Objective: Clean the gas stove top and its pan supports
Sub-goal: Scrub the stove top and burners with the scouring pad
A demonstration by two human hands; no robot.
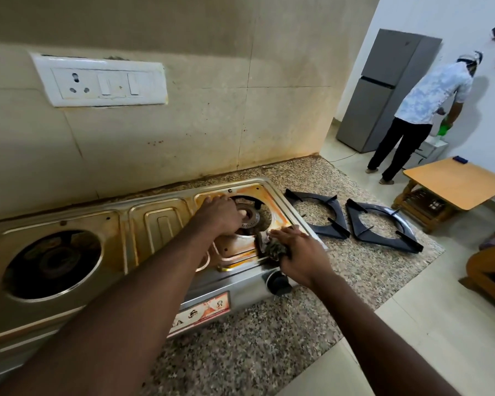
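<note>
A steel two-burner gas stove (155,221) with orange stains sits on a speckled granite counter. My left hand (219,214) rests over the right burner (250,217), fingers bent down beside the burner ring. My right hand (295,252) grips a dark scrub pad (270,248) at the stove top's front right corner. Two black pan supports (317,215) (383,227) lie on the counter to the right of the stove. The left burner (53,262) sits bare in its round well.
A black knob (279,282) sticks out of the stove front below my right hand. A switchboard (103,81) is on the tiled wall. Beyond the counter edge stand a wooden table (455,184), a grey fridge (383,90) and a person (420,115).
</note>
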